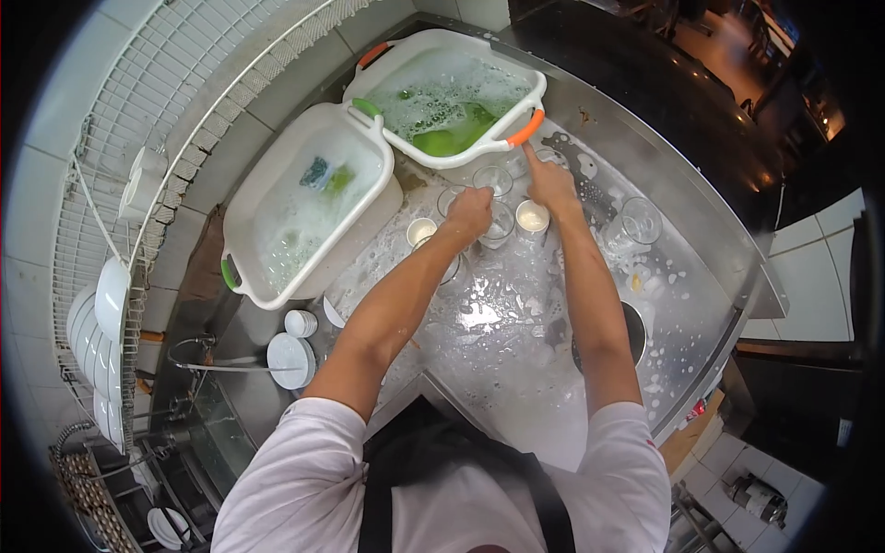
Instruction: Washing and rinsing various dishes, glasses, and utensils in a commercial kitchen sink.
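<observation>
My left hand (471, 213) is closed over the rims among several drinking glasses; whether it grips one is hidden by the hand. A clear glass (493, 181) stands just beyond it, and a small white cup (421, 231) is on its left. My right hand (551, 181) reaches to the orange handle (527, 128) of a white plastic tub (442, 163) with foamy water and something green in it. One finger points to the handle; contact is unclear. Near my right wrist sits a white ramekin (532, 216) with pale contents.
Another white tub (325, 266) holds suds and a sponge (315, 173). Stacked white plates (291, 361) and small bowls (300, 323) stand left, near a faucet (200, 340). A glass (641, 221) is at right on the wet steel counter (498, 359). A wire rack (148, 90) holds white bowls (97, 332).
</observation>
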